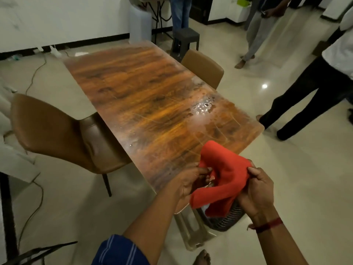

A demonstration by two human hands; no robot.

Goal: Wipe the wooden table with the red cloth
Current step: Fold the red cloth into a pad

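The wooden worktop (145,96) fills the middle of your view, bare except for a patch of wet droplets and a pale smear (203,109) toward its right edge, past the halfway line from you. That looks like the spot to clean. A brown chair (57,131) is tucked at the left side and a second chair (204,69) at the far right.

You are at the preparing step: the red cloth (219,178) hangs in the air over the near right corner, not yet touching the wood. Your left hand (188,181) pinches its left edge; your right hand (257,188) has its grip clenched on the right edge, so the cloth is stretched and draped between them.

Next, I judge, you need to bunch or fold it into a pad, lay it flat and reach forward to the wet patch.

Hard to make out: the dark ribbed thing (225,219) under the cloth is mostly hidden, so I cannot name it. The bystanders (309,96) on the right are cut off above the waist.
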